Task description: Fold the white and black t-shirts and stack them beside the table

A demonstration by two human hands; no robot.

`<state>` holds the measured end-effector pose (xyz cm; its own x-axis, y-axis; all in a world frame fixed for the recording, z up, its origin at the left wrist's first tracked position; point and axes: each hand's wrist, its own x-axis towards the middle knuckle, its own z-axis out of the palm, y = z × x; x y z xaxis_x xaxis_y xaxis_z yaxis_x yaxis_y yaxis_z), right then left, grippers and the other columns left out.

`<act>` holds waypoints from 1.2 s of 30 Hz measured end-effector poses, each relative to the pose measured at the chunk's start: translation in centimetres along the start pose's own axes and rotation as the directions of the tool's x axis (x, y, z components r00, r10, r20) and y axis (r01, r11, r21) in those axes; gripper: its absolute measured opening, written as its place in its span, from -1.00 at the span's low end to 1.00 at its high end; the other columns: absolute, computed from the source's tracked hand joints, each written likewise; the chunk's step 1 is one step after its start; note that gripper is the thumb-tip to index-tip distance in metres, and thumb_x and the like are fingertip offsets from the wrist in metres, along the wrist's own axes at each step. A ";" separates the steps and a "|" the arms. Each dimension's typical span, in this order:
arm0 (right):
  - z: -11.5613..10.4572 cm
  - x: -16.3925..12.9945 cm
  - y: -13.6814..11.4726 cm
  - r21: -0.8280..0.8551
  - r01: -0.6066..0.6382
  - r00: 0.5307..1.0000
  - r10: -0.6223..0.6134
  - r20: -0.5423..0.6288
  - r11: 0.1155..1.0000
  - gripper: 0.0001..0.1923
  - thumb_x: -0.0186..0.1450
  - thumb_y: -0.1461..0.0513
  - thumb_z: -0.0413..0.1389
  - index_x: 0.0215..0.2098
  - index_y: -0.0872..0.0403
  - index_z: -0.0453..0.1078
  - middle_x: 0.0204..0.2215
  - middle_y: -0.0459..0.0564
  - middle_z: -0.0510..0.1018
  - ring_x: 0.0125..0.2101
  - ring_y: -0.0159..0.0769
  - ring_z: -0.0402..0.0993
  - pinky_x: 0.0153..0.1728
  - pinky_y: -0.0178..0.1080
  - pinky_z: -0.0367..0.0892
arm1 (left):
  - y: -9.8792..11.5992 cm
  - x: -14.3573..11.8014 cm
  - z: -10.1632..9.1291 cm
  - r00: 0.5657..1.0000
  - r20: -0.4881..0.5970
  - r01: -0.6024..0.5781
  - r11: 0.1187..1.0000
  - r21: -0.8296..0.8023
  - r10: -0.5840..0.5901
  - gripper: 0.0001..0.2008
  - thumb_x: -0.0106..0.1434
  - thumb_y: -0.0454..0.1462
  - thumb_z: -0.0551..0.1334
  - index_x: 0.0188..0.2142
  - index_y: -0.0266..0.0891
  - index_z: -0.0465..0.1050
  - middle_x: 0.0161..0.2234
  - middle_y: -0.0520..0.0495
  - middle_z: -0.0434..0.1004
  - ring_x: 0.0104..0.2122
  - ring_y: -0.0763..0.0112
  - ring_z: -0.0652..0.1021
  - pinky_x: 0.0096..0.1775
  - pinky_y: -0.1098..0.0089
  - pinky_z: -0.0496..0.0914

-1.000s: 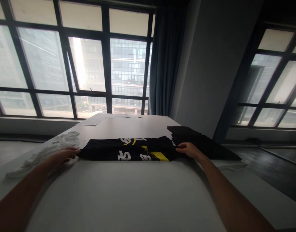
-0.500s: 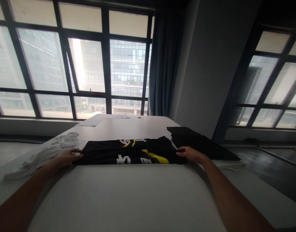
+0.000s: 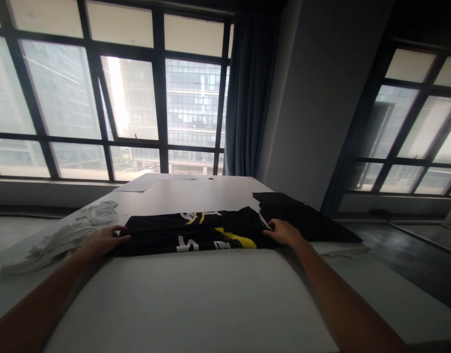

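A black T-shirt [image 3: 155, 235] with white and yellow print lies folded into a wide strip across the white table [image 3: 196, 299]. Its left end is pinched between thumb and fingers of my left hand [image 3: 109, 239]. At the opposite end my right hand [image 3: 282, 232] is closed on the cloth, thumb and fingertips together. Some fingers of both hands are hidden behind the palms or the fabric. A thin white strip shows beside the right fingertips.
Crumpled white cloth [image 3: 74, 235] lies left of my left forearm. Dark flat folded cloth [image 3: 306, 218] is stacked at the right, with something white and flat [image 3: 348, 251] beneath. Paper sheets [image 3: 137, 183] lie at the far end, before the windows and a blue curtain [image 3: 247, 98].
My right hand has shifted slightly left along with the shirt's right end, and the left hand slightly right. The shirt's near edge sits a little lower on the left. The view has shifted slightly.
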<state>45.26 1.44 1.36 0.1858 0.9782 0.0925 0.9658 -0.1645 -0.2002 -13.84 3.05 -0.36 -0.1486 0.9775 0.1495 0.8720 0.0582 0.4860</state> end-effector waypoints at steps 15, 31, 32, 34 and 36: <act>0.6 -0.7 -2.6 -0.050 0.054 0.983 -0.062 -0.173 0.997 -0.72 0.29 0.17 0.04 -0.12 0.03 0.51 -0.06 0.06 0.56 -0.12 -0.13 0.52 -0.23 -0.24 0.33 | -0.2 0.3 1.2 0.973 -0.124 -0.171 0.970 0.173 0.193 -0.49 0.17 0.02 0.09 -0.06 -0.21 0.55 -0.07 -0.19 0.61 -0.11 0.07 0.57 -0.04 0.22 0.40; 2.7 1.8 -2.4 -0.017 0.119 0.982 -0.120 -0.148 0.993 -0.66 0.30 0.21 0.06 0.01 0.00 0.48 0.02 0.02 0.54 -0.02 -0.13 0.48 -0.07 -0.19 0.35 | 1.8 0.2 5.5 0.935 0.258 -0.319 0.893 0.316 0.243 -0.37 0.37 -0.03 -0.17 0.36 -0.16 0.01 0.39 -0.12 -0.12 0.36 0.06 -0.04 0.25 -0.16 -0.11; 2.6 1.6 -2.8 -0.021 0.130 0.974 -0.131 -0.187 0.991 -0.67 0.31 0.21 0.04 0.00 0.00 0.49 0.03 0.03 0.53 -0.03 -0.14 0.48 -0.07 -0.20 0.34 | 2.1 -0.1 5.3 0.936 0.262 -0.315 0.894 0.318 0.236 -0.37 0.37 -0.03 -0.17 0.36 -0.17 0.00 0.39 -0.13 -0.13 0.36 0.06 -0.05 0.25 -0.17 -0.12; 2.4 0.8 -3.9 0.000 0.193 0.950 -0.187 -0.251 0.981 -0.63 0.37 0.14 -0.04 0.04 0.01 0.46 0.08 0.06 0.48 0.01 -0.15 0.44 -0.02 -0.20 0.31 | 2.6 -0.5 5.0 0.938 0.274 -0.300 0.896 0.327 0.214 -0.36 0.37 -0.03 -0.18 0.37 -0.20 -0.01 0.39 -0.17 -0.14 0.37 0.06 -0.07 0.25 -0.17 -0.12; 2.6 -0.2 -5.2 0.042 0.280 0.948 -0.269 -0.171 0.959 -0.49 0.40 0.00 -0.12 0.18 0.02 0.34 0.19 0.10 0.36 0.13 -0.12 0.33 0.09 -0.17 0.24 | 2.9 -0.7 4.7 0.946 0.273 -0.265 0.906 0.331 0.176 -0.35 0.37 0.00 -0.18 0.37 -0.18 -0.02 0.40 -0.18 -0.15 0.37 0.05 -0.08 0.25 -0.17 -0.11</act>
<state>39.72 2.47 -0.13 -0.0529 0.9498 0.3084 0.9707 0.1213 -0.2073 -9.00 3.48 -3.14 0.1407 0.9900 -0.0083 0.9836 -0.1389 0.1152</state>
